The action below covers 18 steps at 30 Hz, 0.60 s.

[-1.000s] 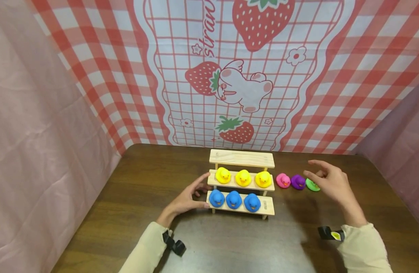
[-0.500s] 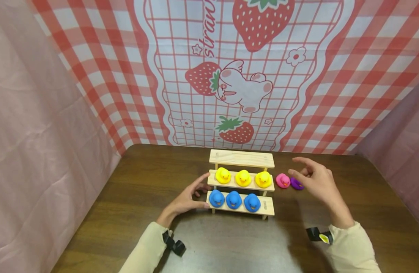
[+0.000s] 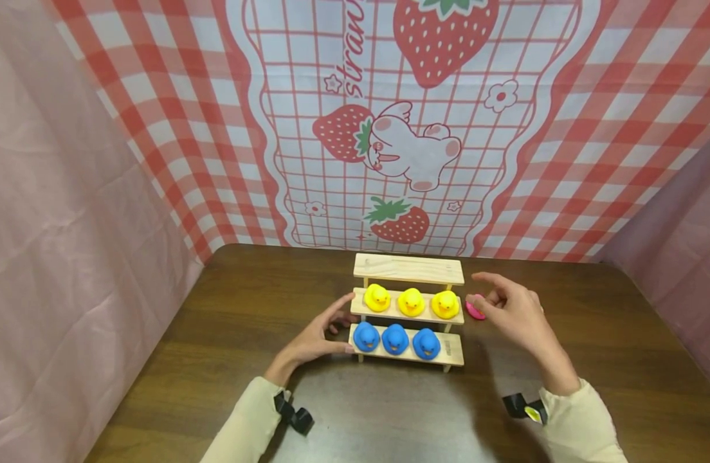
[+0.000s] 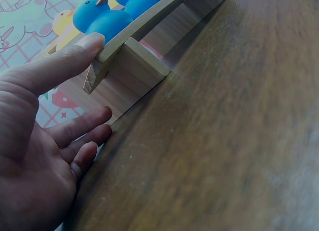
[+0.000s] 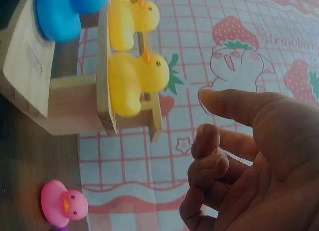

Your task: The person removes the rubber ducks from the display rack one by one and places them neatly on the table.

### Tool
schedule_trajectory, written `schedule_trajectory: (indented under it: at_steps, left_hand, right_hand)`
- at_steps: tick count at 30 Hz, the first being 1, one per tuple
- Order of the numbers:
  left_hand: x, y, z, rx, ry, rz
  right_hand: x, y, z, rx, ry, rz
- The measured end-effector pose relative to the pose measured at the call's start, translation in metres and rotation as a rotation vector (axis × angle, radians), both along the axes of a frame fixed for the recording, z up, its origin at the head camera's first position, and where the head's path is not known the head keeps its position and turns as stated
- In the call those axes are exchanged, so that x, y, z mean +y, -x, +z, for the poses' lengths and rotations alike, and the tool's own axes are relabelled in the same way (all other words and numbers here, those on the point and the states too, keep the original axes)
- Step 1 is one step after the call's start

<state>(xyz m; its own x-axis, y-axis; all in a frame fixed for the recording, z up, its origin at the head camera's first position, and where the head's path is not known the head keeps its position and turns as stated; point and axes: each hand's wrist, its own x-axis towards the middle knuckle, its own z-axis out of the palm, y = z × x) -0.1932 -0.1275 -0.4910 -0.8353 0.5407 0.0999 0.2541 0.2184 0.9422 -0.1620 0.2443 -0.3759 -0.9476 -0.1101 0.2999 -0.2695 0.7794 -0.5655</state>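
Right hand (image 3: 514,315) hangs beside the pink duck (image 3: 475,311); left hand (image 3: 316,335) is at the wooden rack (image 3: 409,269)

Head view: with the three-tier rack as the clock's centre, the left hand lies between 8 and 9 o'clock, its fingers and thumb spread. Its index finger (image 3: 337,305) reaches the end of the middle shelf (image 3: 359,309) (whether it touches, I cannot tell). Three yellow ducks (image 3: 411,302) stand along that shelf, and three blue ducks (image 3: 395,339) on the bottom shelf (image 3: 455,350), toward its 9 o'clock end. At 3 o'clock the pink duck sits on the desk (image 3: 361,411), just beside the rack and partly hidden by the right hand. A strawberry-print cloth (image 3: 523,154) hangs behind, at 12 o'clock.

Left wrist view: the rack's end fills 11 o'clock. The thumb (image 4: 75,61) rests straight against the corner of the bottom shelf, near a blue duck; three fingers (image 4: 82,124) lie loosely apart from it below.

Right wrist view: the right hand is at 4 o'clock, fingers loosely bent, with a gap between them and the thumb (image 5: 234,104). The pink duck is between 7 and 8 o'clock, apart from the hand, and a purple sliver (image 5: 59,229) shows beneath it at the picture's edge. The rack stands at 10 o'clock.
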Motion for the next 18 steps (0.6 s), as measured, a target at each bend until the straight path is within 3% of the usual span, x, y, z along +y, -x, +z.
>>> schedule_trajectory:
  at_steps: [18]
  left_hand:
    - [0.0, 0.0, 0.001, 0.005, 0.006, -0.008]
  right_hand:
    - [-0.024, -0.001, -0.01, -0.075, 0.011, 0.052]
